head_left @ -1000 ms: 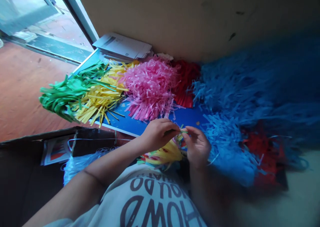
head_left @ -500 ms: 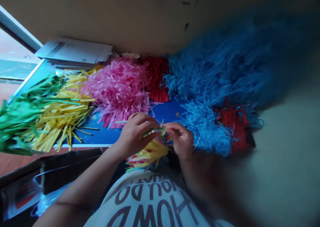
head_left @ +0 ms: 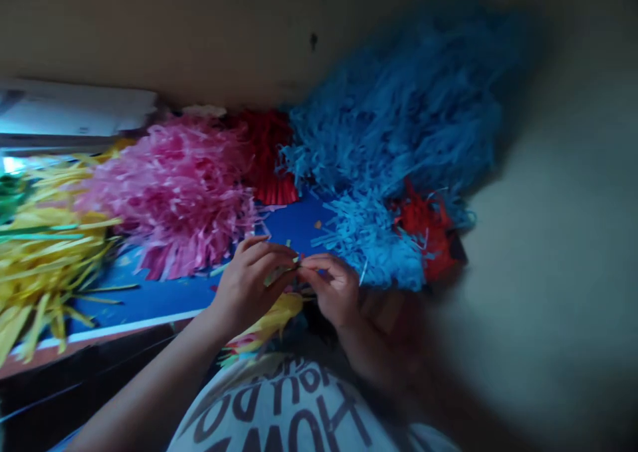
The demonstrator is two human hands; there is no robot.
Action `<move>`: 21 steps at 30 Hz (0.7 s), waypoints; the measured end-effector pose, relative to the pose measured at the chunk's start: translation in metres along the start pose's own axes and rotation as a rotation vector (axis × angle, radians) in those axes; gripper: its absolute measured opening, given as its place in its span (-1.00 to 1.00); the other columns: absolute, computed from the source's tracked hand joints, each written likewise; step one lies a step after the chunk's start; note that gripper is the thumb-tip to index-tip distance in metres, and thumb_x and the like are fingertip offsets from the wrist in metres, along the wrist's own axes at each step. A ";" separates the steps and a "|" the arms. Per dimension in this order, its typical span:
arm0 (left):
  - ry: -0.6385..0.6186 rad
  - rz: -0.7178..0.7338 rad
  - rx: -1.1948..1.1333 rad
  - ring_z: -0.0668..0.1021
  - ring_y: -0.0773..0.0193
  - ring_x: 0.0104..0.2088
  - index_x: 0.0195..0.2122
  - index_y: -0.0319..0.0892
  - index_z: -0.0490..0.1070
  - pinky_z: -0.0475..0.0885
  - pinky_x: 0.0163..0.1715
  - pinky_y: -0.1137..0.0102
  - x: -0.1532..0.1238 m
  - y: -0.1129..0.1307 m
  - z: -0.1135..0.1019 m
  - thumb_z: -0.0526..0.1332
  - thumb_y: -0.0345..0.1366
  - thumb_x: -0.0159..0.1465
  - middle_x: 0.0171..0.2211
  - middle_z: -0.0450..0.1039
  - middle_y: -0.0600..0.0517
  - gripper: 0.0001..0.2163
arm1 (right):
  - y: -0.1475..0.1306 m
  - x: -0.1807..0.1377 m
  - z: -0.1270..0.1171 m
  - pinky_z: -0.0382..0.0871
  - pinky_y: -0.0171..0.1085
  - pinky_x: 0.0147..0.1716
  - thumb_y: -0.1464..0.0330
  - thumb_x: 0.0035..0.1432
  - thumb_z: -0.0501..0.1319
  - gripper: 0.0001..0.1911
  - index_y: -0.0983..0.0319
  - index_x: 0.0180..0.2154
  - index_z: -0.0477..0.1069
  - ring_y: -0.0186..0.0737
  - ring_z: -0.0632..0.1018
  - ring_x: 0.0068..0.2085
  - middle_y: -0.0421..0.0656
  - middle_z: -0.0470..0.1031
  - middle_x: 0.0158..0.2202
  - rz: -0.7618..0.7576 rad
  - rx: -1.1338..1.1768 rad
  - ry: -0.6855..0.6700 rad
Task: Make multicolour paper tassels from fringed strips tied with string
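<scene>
My left hand (head_left: 252,279) and my right hand (head_left: 333,286) meet fingertip to fingertip above the table's front edge. Both are closed in a pinch on thin paper strips (head_left: 273,277), light green where they show; the ends between the fingertips are mostly hidden. Below the left fingers, against my shirt, hangs a tassel of yellow fringed paper (head_left: 279,316) with red, green and blue bits at its lower end. Whether the strips join this tassel cannot be seen. Light blue shredded paper (head_left: 373,239) lies just beyond my right hand.
On the blue table (head_left: 294,223) lie a pink fringe pile (head_left: 174,186), yellow fringe (head_left: 44,259), dark red fringe (head_left: 266,153), a red bunch (head_left: 428,229) and a tall blue heap (head_left: 413,113) against the wall. A paper stack (head_left: 74,110) sits back left. A dark box (head_left: 90,365) stands below left.
My view has swung left-to-right, so the table's contents sit further left and the green fringe is mostly out of frame. My fingertips have come closer together, still pinching the strips.
</scene>
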State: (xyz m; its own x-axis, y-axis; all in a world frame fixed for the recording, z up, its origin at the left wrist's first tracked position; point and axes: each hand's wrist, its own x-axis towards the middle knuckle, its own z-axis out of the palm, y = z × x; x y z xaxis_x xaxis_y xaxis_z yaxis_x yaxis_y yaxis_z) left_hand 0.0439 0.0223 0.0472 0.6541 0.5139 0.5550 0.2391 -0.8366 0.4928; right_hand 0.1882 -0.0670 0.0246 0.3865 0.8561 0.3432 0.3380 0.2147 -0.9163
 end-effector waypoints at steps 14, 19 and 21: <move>-0.018 -0.126 -0.240 0.64 0.37 -0.41 -0.27 0.07 0.55 0.56 -0.38 0.56 0.003 0.011 -0.039 0.27 -0.55 0.20 -0.36 0.60 0.20 -0.72 | 0.111 0.166 -0.258 0.39 -0.10 -0.07 0.35 0.09 0.35 -0.84 0.29 -0.28 0.63 0.07 0.59 -0.06 0.15 0.62 -0.19 0.627 -1.072 0.445; 0.134 -0.257 -0.265 0.64 0.32 -0.41 -0.34 0.06 0.58 0.57 -0.42 0.51 -0.008 0.033 -0.050 0.28 -0.48 0.19 -0.37 0.61 0.16 -0.78 | 0.115 0.153 -0.287 0.41 -0.18 -0.16 0.36 0.05 0.36 -0.84 0.27 -0.29 0.63 -0.02 0.61 -0.14 0.06 0.64 -0.25 0.611 -0.891 0.522; 0.215 -0.390 -0.287 0.64 0.27 -0.39 -0.38 0.05 0.60 0.57 -0.42 0.44 -0.017 0.047 -0.056 0.29 -0.44 0.19 -0.37 0.61 0.13 -0.81 | 0.111 0.143 -0.298 0.42 -0.24 -0.22 0.36 0.02 0.37 -0.84 0.29 -0.31 0.60 -0.08 0.61 -0.20 0.02 0.64 -0.30 0.581 -0.770 0.578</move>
State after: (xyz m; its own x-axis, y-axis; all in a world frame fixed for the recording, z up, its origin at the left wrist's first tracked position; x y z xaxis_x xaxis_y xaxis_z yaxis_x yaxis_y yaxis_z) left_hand 0.0044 -0.0154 0.0985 0.3868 0.8291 0.4037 0.2092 -0.5053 0.8372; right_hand 0.5363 -0.0610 0.0331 0.9300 0.3425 0.1333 0.3401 -0.6648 -0.6651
